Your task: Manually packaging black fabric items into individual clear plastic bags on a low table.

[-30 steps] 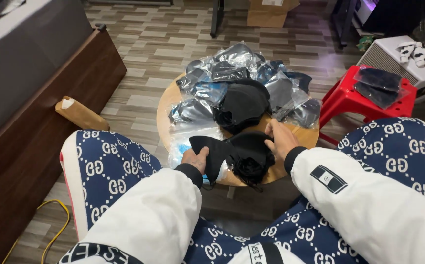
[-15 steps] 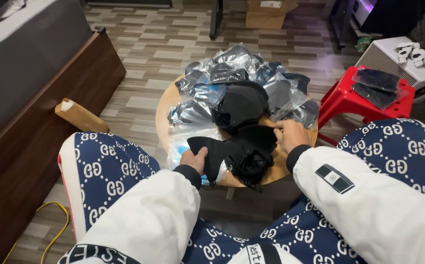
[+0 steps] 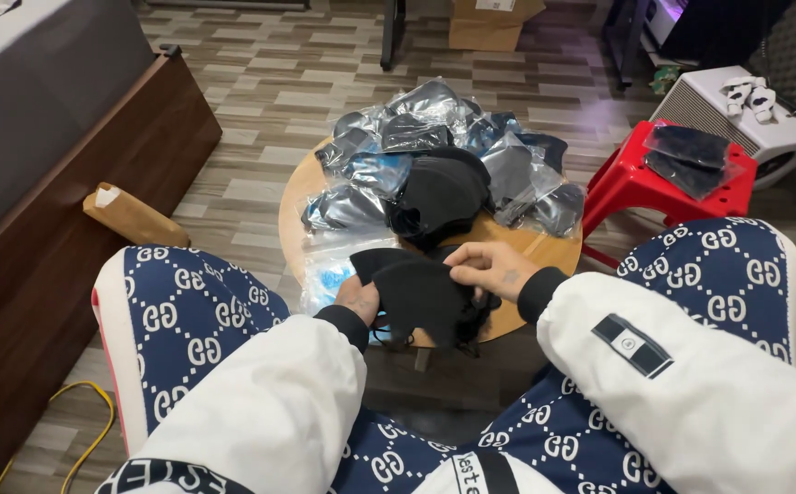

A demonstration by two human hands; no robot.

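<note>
Both hands hold one black fabric piece (image 3: 421, 297) over the near edge of a small round wooden bench (image 3: 544, 247), between the person's knees. The left hand (image 3: 360, 300) has its grip closed on the left edge of the fabric, fingers curled under it and thumb on top. The right hand (image 3: 489, 271) has its grip pinched on the upper right edge, fingers bent down onto the cloth. The fabric sits slightly raised at its left point and hangs down at the lower right, where loose threads or a strap trail; which of the two cannot be told. Behind it on the bench lies a pile of black fabric items (image 3: 439, 192), touching or nearly touching the held piece. Around that pile are many clear plastic bags (image 3: 416, 123) with dark contents, heaped across the far half of the bench. A flat clear bag with blue print (image 3: 329, 270) lies at the left near edge, just beside the left hand. To the right stands a red plastic stool (image 3: 636, 183) carrying two bagged dark items (image 3: 691, 155). A brown paper packet (image 3: 128, 215) lies on the floor to the left, near a dark wooden cabinet (image 3: 69, 220)
</note>
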